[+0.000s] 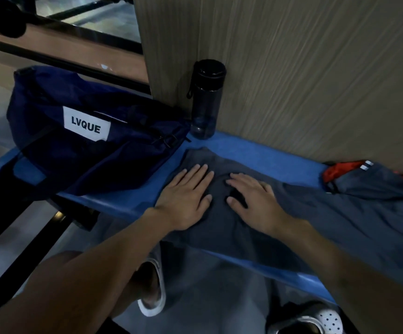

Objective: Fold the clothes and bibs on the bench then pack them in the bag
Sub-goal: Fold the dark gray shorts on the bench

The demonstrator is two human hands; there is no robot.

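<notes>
Grey garment (pixel 292 213) lies spread across the blue bench (pixel 255 150), part of it hanging over the near edge. My left hand (pixel 186 196) and right hand (pixel 251 201) both press flat on it, fingers straight, gripping nothing. The navy bag (pixel 75 145) sits just beside it on my left. If I lift both palms together, the overhanging cloth could drag the piece to the floor.

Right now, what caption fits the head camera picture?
Left hand and right hand press a grey garment flat on the blue bench beside the navy bag.
</notes>
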